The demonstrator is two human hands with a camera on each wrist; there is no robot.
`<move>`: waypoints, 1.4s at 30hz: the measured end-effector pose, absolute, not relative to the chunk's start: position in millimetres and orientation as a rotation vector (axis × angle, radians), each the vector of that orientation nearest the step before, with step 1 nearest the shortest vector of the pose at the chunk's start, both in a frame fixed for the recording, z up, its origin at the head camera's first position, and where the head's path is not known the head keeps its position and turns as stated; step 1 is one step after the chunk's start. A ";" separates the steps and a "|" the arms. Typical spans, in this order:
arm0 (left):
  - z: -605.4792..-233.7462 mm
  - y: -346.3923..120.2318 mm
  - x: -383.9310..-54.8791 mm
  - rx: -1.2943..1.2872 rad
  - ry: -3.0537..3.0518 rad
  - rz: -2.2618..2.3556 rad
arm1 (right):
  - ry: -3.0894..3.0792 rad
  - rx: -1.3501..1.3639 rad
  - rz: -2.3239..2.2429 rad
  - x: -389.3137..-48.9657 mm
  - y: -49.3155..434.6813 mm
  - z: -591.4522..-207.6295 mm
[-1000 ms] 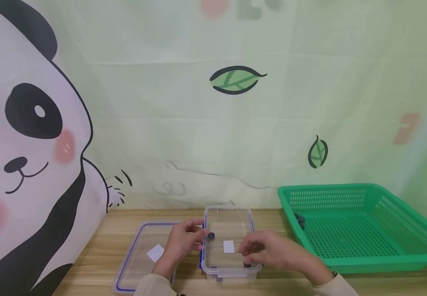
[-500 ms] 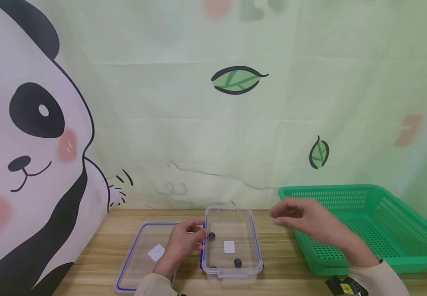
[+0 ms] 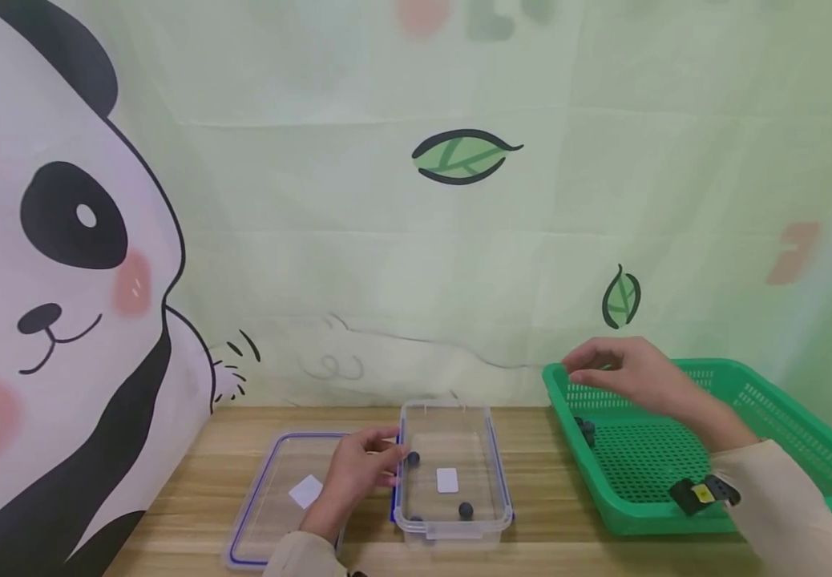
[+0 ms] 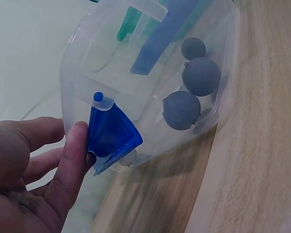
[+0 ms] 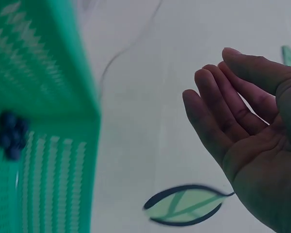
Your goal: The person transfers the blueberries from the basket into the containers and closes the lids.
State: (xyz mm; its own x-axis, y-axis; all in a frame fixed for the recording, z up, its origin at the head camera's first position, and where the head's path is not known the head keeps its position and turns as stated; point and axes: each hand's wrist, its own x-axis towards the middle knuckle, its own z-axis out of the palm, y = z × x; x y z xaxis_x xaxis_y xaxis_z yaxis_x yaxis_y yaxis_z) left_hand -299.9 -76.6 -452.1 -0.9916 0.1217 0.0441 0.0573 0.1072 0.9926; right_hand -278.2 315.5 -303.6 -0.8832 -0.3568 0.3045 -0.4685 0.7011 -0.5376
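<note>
My left hand (image 3: 364,465) grips the left side of a clear plastic food box (image 4: 136,92), thumb and fingertips right at its wall beside a blue side clip (image 4: 111,133). Several dark blueberries lie inside the box, among them one near the left wall (image 3: 413,458) and one near the front (image 3: 466,510). My right hand (image 3: 621,370) is raised over the left rim of a green basket (image 3: 719,513), its fingers gently bent with nothing between them. Inside that basket, a small cluster of blueberries (image 5: 10,135) sits against the left wall.
A clear lid with a blue seal (image 3: 260,501) and a white label lies on the wooden table (image 3: 185,481) left of the box. A green printed cloth (image 3: 358,240) with a panda hangs behind the table.
My right hand has left the box and moved right and up to the basket, leaving a blueberry at the box's front. My left hand stays at the box wall.
</note>
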 end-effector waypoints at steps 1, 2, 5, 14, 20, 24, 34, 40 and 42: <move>-452.2 -76.5 -299.9 0.187 2.300 2.060 | -2.734 0.662 0.923 -281.4 318.5 -305.0; -452.2 -76.4 -299.8 0.190 2.299 2.061 | -2.738 0.658 0.918 -284.8 321.4 -306.7; -451.9 -76.1 -299.6 0.199 2.303 2.057 | -2.767 0.641 0.934 -294.1 329.7 -312.6; -453.5 -74.9 -300.1 0.218 2.311 2.048 | -2.902 0.573 1.050 -321.1 347.8 -340.3; -452.5 -72.9 -299.3 0.209 2.316 2.045 | -2.949 0.536 1.113 -330.7 359.0 -357.9; -451.1 -72.6 -299.2 0.211 2.318 2.049 | -2.986 0.508 1.119 -334.2 364.6 -366.8; -450.4 -73.6 -298.7 0.197 2.315 2.049 | -3.081 0.566 1.115 -336.8 372.1 -384.6; -452.0 -76.1 -298.9 0.224 2.323 2.057 | -3.136 0.587 1.064 -341.8 371.1 -392.6; -452.4 -76.5 -299.0 0.224 2.325 2.057 | -3.156 0.581 1.045 -343.1 370.7 -394.5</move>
State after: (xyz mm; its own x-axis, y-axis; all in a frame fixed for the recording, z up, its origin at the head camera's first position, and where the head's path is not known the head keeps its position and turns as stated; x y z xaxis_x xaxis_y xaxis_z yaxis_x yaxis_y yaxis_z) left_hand -299.0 -76.5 -452.4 -0.9892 0.1268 0.0734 0.0882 0.1160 0.9893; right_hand -343.1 370.7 -394.5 -0.9143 -0.3894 -0.1111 -0.2461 0.7522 -0.6113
